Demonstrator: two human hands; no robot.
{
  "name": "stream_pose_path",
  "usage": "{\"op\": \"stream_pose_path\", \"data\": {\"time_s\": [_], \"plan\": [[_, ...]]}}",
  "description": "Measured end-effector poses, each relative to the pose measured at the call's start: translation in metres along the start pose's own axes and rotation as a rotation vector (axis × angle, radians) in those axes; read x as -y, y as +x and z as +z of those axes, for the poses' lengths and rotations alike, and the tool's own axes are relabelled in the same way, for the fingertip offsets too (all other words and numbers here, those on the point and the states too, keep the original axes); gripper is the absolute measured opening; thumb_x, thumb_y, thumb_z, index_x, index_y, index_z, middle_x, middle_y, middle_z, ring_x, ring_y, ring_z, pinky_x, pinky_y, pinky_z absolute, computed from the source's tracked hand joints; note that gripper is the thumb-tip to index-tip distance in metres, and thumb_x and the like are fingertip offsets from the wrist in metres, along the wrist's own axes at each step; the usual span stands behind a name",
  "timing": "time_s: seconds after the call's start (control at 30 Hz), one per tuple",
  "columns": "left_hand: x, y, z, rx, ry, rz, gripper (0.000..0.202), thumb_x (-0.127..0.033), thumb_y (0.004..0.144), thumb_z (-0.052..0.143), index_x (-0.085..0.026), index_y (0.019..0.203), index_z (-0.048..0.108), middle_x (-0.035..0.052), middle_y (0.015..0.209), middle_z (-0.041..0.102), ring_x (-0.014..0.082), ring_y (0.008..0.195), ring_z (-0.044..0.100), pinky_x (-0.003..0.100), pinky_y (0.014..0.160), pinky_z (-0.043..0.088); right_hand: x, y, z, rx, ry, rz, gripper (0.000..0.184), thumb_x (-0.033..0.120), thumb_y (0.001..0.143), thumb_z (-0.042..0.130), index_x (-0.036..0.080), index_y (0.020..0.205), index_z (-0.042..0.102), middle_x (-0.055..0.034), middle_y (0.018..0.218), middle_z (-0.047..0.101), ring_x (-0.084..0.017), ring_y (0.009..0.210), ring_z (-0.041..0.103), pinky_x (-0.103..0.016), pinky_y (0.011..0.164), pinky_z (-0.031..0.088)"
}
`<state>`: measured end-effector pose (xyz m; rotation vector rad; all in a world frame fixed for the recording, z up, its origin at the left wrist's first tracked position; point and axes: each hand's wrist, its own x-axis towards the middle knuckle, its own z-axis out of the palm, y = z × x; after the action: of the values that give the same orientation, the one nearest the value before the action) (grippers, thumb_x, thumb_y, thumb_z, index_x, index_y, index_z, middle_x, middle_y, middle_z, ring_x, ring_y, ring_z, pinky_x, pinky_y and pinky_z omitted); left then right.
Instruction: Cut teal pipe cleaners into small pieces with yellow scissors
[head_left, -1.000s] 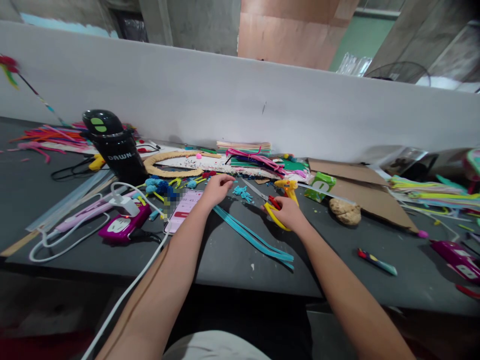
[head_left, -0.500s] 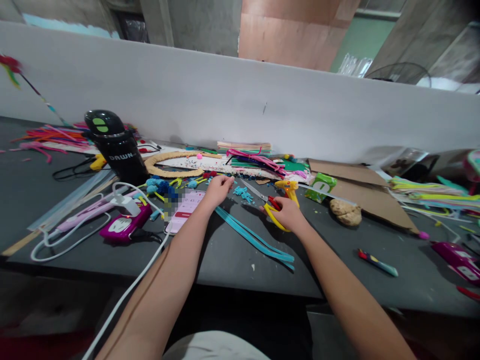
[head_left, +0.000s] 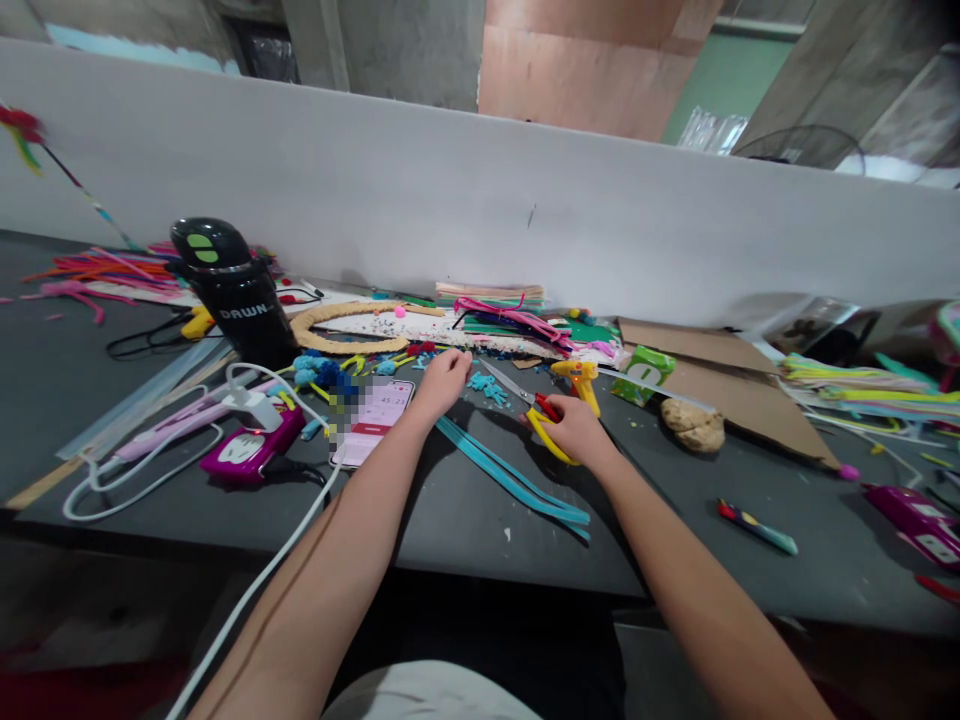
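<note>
My right hand (head_left: 574, 430) is closed round the yellow and red handles of a pair of scissors (head_left: 525, 400) whose blades lie on the dark table (head_left: 450, 520) and point up-left. My left hand (head_left: 442, 378) rests knuckles up near the far end of several long teal strips (head_left: 510, 480), its fingers curled toward small teal cut pieces (head_left: 480, 385). What its fingertips pinch, if anything, is hidden. A phone (head_left: 371, 420) with a lit screen lies just left of that hand.
A black bottle (head_left: 232, 290), a purple glue gun (head_left: 247, 450) with white cable, and pom-poms (head_left: 322, 375) sit left. A yellow glue gun (head_left: 577, 378), green box (head_left: 637, 372), cardboard (head_left: 720, 385) and pipe cleaners (head_left: 517, 320) lie behind. A white partition (head_left: 480, 200) backs the table.
Both hands have edged slightly farther away across the table; the scissors stay in my right hand.
</note>
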<state>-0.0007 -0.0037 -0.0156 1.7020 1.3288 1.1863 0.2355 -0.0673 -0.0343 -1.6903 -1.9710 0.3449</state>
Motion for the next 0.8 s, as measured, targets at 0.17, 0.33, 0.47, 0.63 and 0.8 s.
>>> {"op": "stream_pose_path", "data": {"time_s": [0.17,0.33,0.47,0.63,0.8], "plan": [[-0.0066,-0.0031,-0.0015,0.01,0.023,0.011,0.036,-0.037,0.093,0.044,-0.02,0.06,0.043,-0.0037,0.054,0.042,0.0123,0.054,0.041,0.026,0.056,0.031,-0.0001,0.0003,-0.0011,0.0,0.001,-0.004,0.034,0.05,0.074,0.065,0.019,0.063,0.054,0.0021,0.057,0.051,-0.013,0.056,0.043,-0.026,0.051,0.026],[-0.0045,-0.0018,-0.001,0.018,0.015,0.03,0.037,-0.036,0.093,0.044,-0.02,0.06,0.043,-0.0037,0.054,0.042,0.0122,0.055,0.04,0.026,0.056,0.031,0.0022,0.0,-0.0021,0.007,-0.011,0.003,0.036,0.052,0.073,0.066,0.019,0.063,0.054,0.0017,0.058,0.052,-0.013,0.057,0.043,-0.027,0.052,0.026],[-0.001,-0.0005,-0.0008,0.014,0.016,0.051,0.037,-0.038,0.092,0.044,-0.019,0.06,0.044,-0.0036,0.055,0.043,0.0123,0.055,0.041,0.027,0.057,0.031,0.0009,0.0007,-0.0009,0.006,0.001,0.003,0.041,0.057,0.073,0.065,0.019,0.064,0.056,0.0013,0.059,0.052,-0.013,0.057,0.043,-0.026,0.052,0.027],[-0.0019,-0.001,-0.0008,0.024,0.012,0.046,0.037,-0.037,0.092,0.044,-0.019,0.06,0.043,-0.0035,0.055,0.043,0.0121,0.055,0.04,0.027,0.057,0.03,-0.0022,0.0024,0.0005,0.016,-0.013,0.0,0.038,0.054,0.074,0.065,0.018,0.066,0.06,0.0005,0.06,0.054,-0.013,0.059,0.045,-0.027,0.053,0.027],[-0.0018,-0.0003,-0.0005,0.013,0.04,0.04,0.037,-0.037,0.093,0.043,-0.019,0.06,0.043,-0.0031,0.056,0.044,0.0125,0.056,0.041,0.027,0.058,0.03,0.0001,0.0008,-0.0003,-0.018,0.011,0.021,0.037,0.054,0.073,0.066,0.018,0.067,0.058,0.001,0.061,0.054,-0.013,0.059,0.045,-0.026,0.053,0.028]]}}
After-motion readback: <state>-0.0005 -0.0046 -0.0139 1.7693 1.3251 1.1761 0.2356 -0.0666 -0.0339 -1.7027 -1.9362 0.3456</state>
